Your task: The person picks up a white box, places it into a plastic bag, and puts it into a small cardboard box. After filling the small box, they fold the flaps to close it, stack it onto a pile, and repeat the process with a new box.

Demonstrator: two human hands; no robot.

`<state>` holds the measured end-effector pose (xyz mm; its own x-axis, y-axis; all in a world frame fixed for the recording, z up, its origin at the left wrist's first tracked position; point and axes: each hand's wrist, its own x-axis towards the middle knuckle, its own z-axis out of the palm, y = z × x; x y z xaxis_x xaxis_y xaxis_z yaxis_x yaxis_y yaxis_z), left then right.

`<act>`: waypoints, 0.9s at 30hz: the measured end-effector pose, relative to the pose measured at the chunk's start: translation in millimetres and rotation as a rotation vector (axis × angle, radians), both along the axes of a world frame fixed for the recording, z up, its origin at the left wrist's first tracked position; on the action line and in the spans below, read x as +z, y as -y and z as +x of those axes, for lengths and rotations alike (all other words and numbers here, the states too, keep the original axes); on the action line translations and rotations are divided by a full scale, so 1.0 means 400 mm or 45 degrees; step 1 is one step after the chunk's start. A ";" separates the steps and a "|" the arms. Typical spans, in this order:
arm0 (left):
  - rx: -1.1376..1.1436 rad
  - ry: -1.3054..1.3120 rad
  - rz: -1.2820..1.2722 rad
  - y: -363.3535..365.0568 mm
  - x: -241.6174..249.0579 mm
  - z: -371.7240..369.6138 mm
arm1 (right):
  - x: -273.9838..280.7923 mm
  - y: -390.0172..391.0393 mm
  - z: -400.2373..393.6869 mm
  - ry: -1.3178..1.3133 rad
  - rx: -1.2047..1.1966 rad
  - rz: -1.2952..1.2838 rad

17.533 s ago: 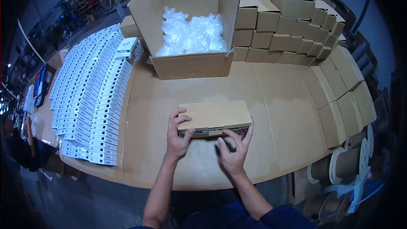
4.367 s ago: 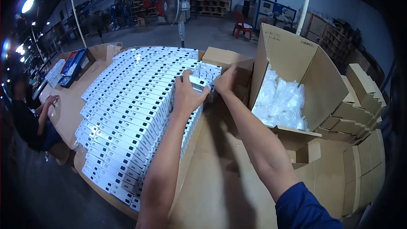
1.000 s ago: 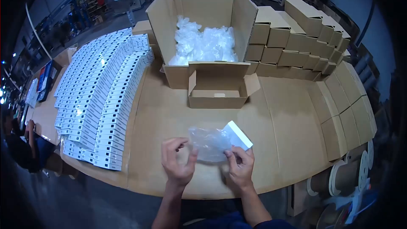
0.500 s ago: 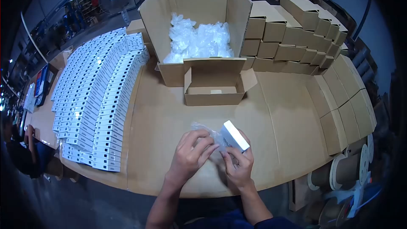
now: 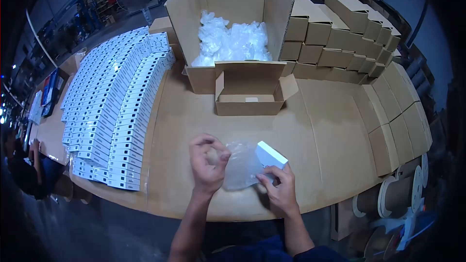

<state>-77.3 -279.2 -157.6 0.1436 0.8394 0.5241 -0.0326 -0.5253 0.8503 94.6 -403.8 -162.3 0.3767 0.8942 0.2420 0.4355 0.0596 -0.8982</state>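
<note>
A small white box [image 5: 272, 155] is tilted up in my right hand [image 5: 280, 187], whose thumb and fingers are closed on it. The same hand also pinches the right edge of a clear plastic bag [image 5: 240, 170]. The bag is spread out flat between my two hands, above the cardboard-covered table [image 5: 184, 116]. My left hand [image 5: 208, 164] is at the bag's left edge with curled fingers and the thumb against that edge. Its fingertips are partly hidden.
An open brown carton [image 5: 250, 109] stands ahead, before a large box [image 5: 189, 24] holding clear plastic bags [image 5: 233, 41]. Stacked white boxes [image 5: 102, 102] line the left; brown cartons [image 5: 335, 43] fill the back right. A person [image 5: 29, 165] sits far left.
The plastic bag has gone from bunched to spread out. My left hand has shifted left and turned upward, away from the right hand. The camera view has shifted slightly.
</note>
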 end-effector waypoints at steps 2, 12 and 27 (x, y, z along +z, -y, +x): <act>0.049 0.318 0.114 -0.010 -0.003 0.017 | -0.019 0.012 0.016 -0.007 -0.029 -0.034; -0.408 -0.028 -0.659 0.102 -0.039 0.011 | -0.007 0.010 0.029 -0.216 0.027 0.128; -0.428 -0.503 -0.484 0.091 -0.045 -0.022 | 0.162 -0.127 0.048 -0.602 0.298 0.431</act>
